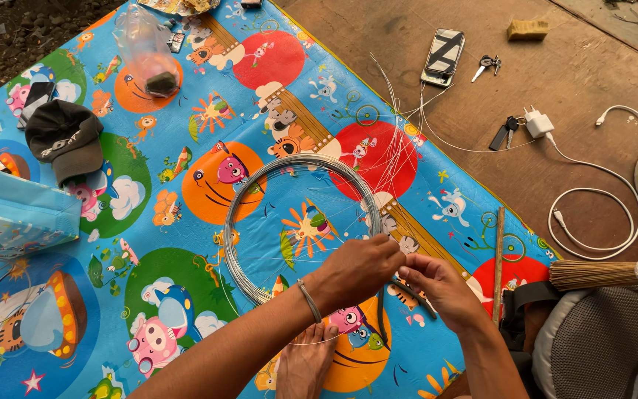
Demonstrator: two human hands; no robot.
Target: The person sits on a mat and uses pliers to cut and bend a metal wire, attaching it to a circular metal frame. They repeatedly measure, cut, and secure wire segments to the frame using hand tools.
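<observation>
Head view: your left hand [356,270] and right hand [441,288] meet over the colourful cartoon-printed plastic mat [186,244], fingers pinched on thin pale wire strands [393,159] that fan upward from them. Just beside your left hand lies the round coil of grey metal wire [260,222], flat on the mat. A black cap [64,137] rests well apart, and a white charger cable [592,214] lies on the brown wooden floor [570,81].
</observation>
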